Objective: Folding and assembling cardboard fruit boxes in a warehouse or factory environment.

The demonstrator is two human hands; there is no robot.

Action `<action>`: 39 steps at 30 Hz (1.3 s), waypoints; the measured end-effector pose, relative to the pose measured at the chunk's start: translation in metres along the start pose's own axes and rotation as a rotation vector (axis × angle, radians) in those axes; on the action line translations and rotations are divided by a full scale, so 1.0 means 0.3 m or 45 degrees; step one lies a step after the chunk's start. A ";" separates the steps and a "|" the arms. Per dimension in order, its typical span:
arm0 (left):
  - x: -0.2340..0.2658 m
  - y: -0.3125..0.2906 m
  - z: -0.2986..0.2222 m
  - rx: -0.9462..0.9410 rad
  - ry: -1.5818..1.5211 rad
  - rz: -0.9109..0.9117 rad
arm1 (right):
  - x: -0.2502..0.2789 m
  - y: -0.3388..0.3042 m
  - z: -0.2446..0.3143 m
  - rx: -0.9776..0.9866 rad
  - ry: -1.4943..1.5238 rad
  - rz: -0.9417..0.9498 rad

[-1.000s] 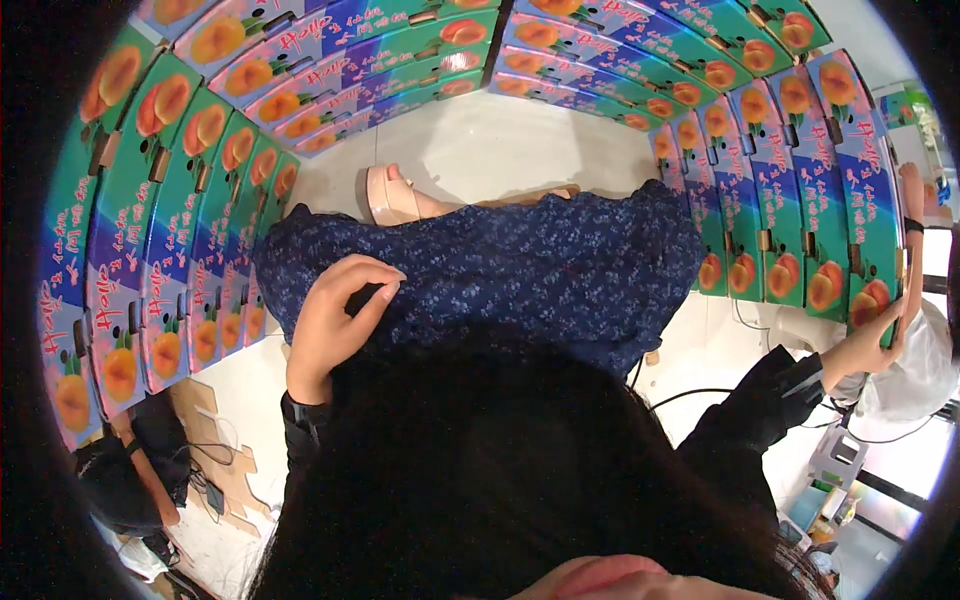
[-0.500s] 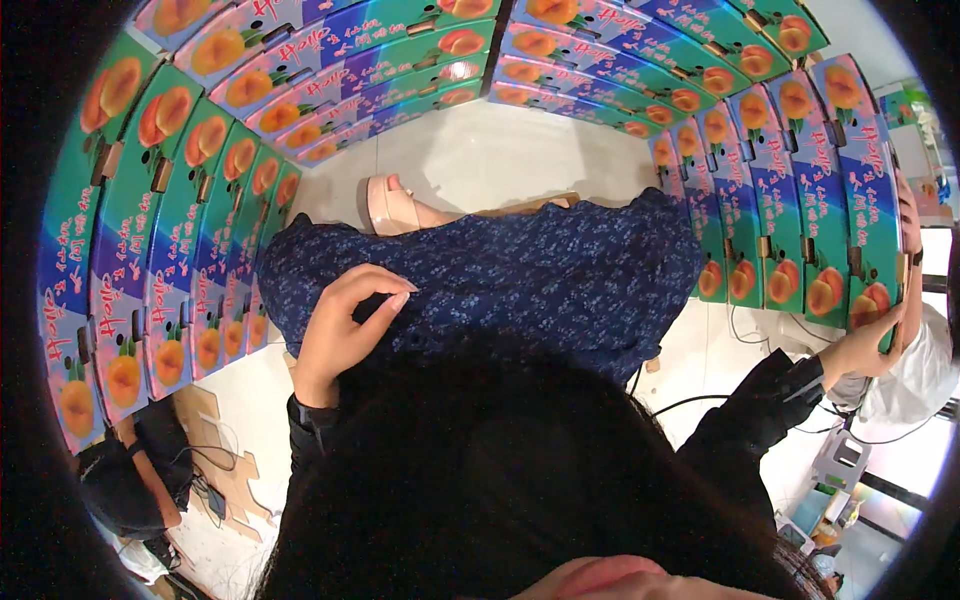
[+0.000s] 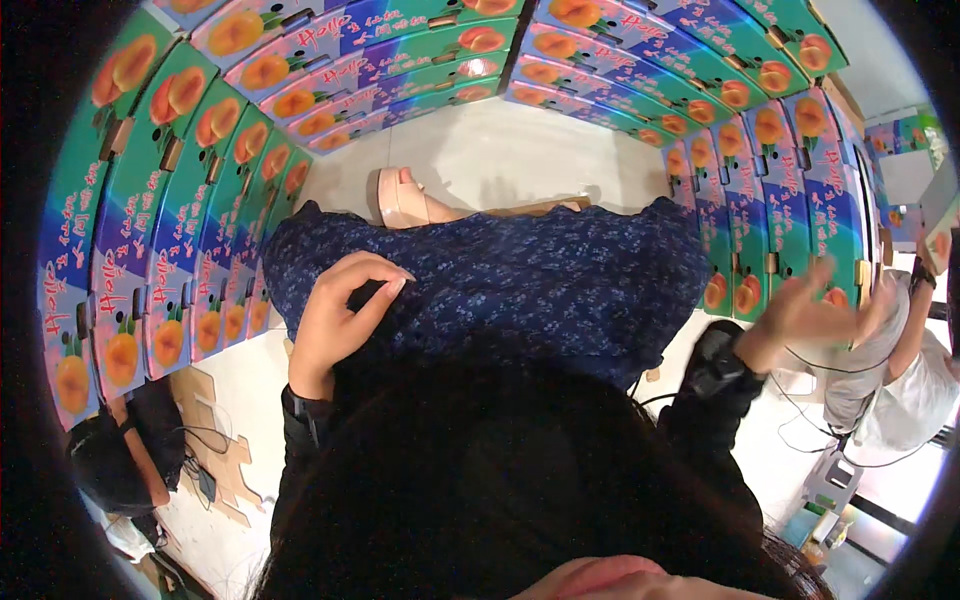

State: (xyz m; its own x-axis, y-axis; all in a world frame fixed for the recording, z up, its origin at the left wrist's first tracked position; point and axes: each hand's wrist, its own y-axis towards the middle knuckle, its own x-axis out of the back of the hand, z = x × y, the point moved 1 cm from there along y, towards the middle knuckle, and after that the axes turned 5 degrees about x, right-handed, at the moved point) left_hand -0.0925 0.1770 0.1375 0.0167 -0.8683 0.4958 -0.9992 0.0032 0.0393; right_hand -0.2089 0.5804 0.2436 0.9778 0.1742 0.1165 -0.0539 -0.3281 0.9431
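My left hand [image 3: 345, 315] hovers over the dark blue flowered skirt [image 3: 500, 270], its fingers curled and the thumb tip close to the index fingertip, with nothing visible between them. Smeared by motion, my right hand [image 3: 805, 315] is held with its fingers spread beside the near end of the right stack of fruit boxes [image 3: 775, 190]. No box is in it, and I cannot tell whether it touches the stack. Past the stack, another person's arm [image 3: 908, 320] reaches up to a pale box [image 3: 940, 205], only partly in view at the right rim.
More colourful fruit boxes stand stacked on the left [image 3: 170, 230] and at the far side [image 3: 380, 60]. Another person's dark-clothed arm [image 3: 140, 455] shows at lower left, by flat cardboard pieces [image 3: 225, 450]. Cables [image 3: 810, 430] and a grey plastic stool [image 3: 832, 482] are at lower right.
The uppermost box of the right stack has come off and moved right with the other person. My right hand has let go of it and drawn back left. My left hand stays put.
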 end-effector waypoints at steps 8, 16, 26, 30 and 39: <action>0.037 -0.040 0.002 0.043 0.019 -0.126 | -0.258 -0.107 0.620 0.021 1.320 1.003; 0.111 -0.112 0.064 0.161 0.073 -0.604 | -0.338 -0.680 0.848 0.316 1.172 1.921; 0.257 -0.071 0.099 0.026 0.240 -1.214 | -0.379 -0.670 0.854 0.319 1.265 2.245; 0.351 -0.086 0.070 -0.067 0.284 -1.713 | -0.381 -0.667 0.860 0.324 1.235 2.310; 0.562 -0.139 -0.062 -0.773 0.989 -2.309 | -0.367 -0.665 0.872 0.338 1.257 2.317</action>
State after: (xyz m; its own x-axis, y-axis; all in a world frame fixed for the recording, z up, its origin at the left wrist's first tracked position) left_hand -0.0474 0.0396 0.2356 0.9286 0.2729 -0.2515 0.3018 -0.1610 0.9397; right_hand -0.2528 0.3838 -0.0389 -0.5544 -0.1320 0.8217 -0.4977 -0.7387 -0.4545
